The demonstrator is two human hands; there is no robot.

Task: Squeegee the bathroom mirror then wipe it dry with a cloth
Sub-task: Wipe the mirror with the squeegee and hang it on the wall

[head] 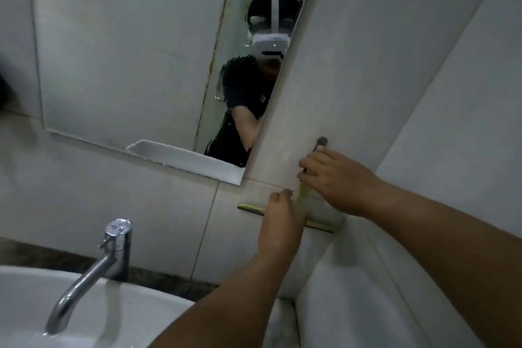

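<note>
The bathroom mirror (pixel 127 59) hangs on the tiled wall at upper left, tilted in my view. To the right of it a yellow-green squeegee (pixel 251 208) rests against the wall tile, blade at the bottom, handle rising to a dark wall hook (pixel 322 141). My right hand (pixel 336 181) is wrapped around the upper handle just under the hook. My left hand (pixel 282 217) holds the squeegee where the handle meets the blade. No cloth is in view.
A chrome faucet (pixel 113 246) stands over a white sink (pixel 34 297) at lower left. A dark stone counter strip (pixel 70 257) runs behind the sink. A wall corner rises close on the right.
</note>
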